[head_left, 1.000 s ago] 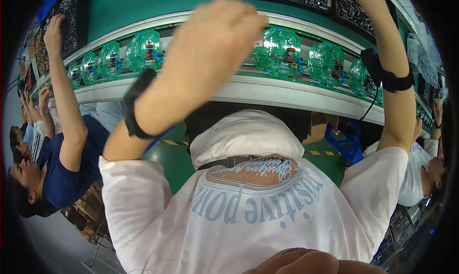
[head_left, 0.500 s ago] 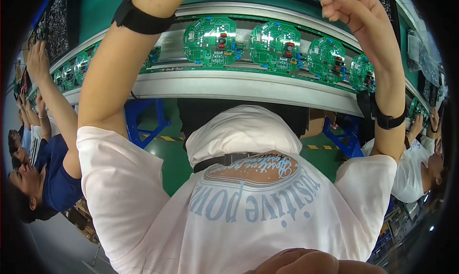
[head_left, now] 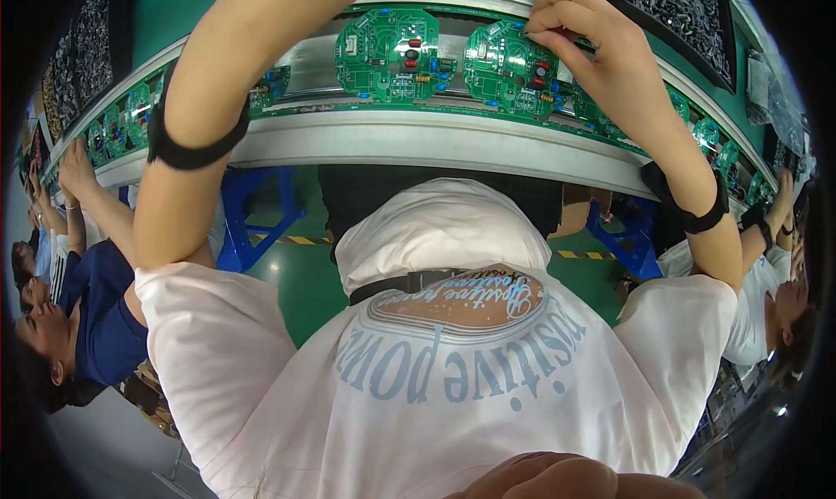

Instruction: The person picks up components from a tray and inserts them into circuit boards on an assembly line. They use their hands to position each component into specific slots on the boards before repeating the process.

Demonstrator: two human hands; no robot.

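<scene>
My right hand (head_left: 582, 36) is at the far side of a round green circuit board (head_left: 509, 70), its thumb and index finger pinched together at the board's upper edge. What lies between the fingertips is too small to make out. This board carries red, blue and dark components. To its left lies a similar circuit board (head_left: 392, 59), which no hand touches. My left forearm (head_left: 248, 42), with a black wristband (head_left: 196, 155), reaches up past the top edge of the view, so my left hand is out of sight.
The boards sit in a row along a metal-edged rail (head_left: 392, 142). Beyond it, a black tray (head_left: 684, 20) of small parts stands at the far right, and another dark parts tray (head_left: 78, 55) at the far left. Co-workers (head_left: 109, 299) work on both sides.
My right hand has come down and left from above the parts tray to the circuit board. My left forearm has shifted, its hand staying out of view.
</scene>
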